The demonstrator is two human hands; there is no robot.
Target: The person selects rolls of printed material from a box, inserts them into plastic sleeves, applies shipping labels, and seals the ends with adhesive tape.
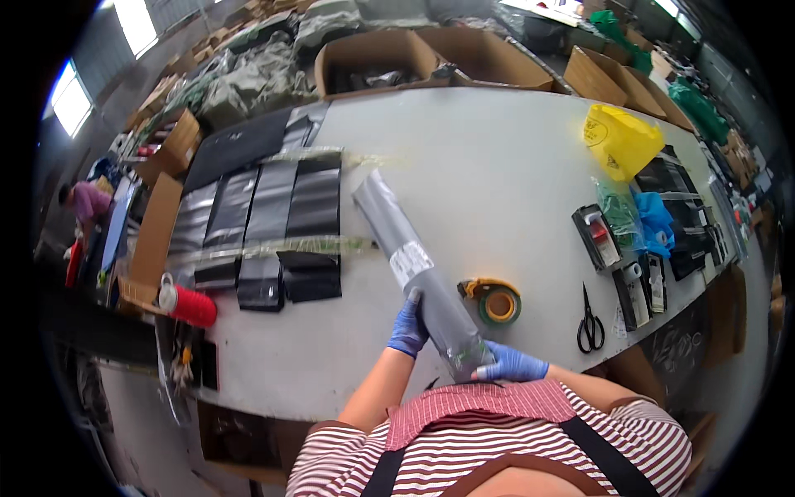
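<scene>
A long grey plastic roll (445, 303) with a white printed label (410, 262) lies slantwise in front of me. Its far end points up and left across the table. My left hand (409, 326), in a blue glove, grips the roll's left side below the label, thumb on top. At the near end, beside my body, my right hand (512, 363), also gloved in blue, holds the roll; some of its fingers are hidden. Green shows through the plastic at that end. Just right of the roll sits a yellow tape dispenser (498, 303) with a green-edged roll of tape.
Several flat black and grey plastic packs (272, 203) lie at left, crossed by clear tape. A red twine spool (192, 306) stands at the left edge. Black scissors (590, 325), small boxes (596, 237) and a yellow bag (619, 142) are at right. Cartons (484, 56) line the far edge.
</scene>
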